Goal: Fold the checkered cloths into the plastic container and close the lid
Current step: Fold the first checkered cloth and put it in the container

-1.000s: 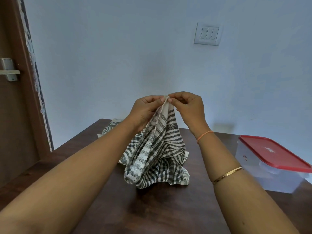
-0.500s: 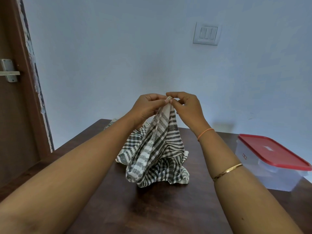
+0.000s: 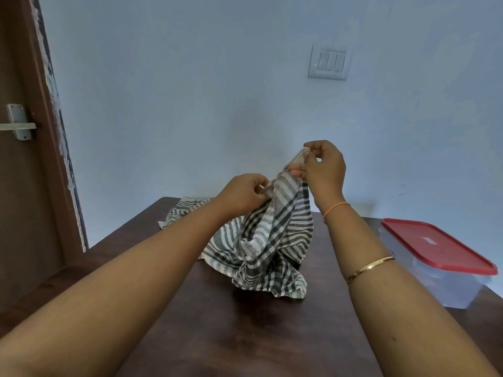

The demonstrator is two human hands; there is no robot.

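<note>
Your left hand [image 3: 242, 194] and right hand [image 3: 324, 170] each pinch the top hem of the checkered cloth [image 3: 272, 240], which hangs limp below your fingers [image 3: 296, 173] onto the table [image 3: 245, 336]; it looks light, soft and floppy, so take it by the corners, pulled taut.

bare forearms [image 3: 130, 284]; thin orange band [image 3: 336, 208] at the right wrist, slim gold bangle [image 3: 370, 267] higher on that arm

Second checkered cloth [image 3: 185, 210] at desk's [image 3: 217, 336] far left corner half hidden by left arm [image 3: 136, 268], lid's [image 3: 449, 251] mark too small to read
</note>
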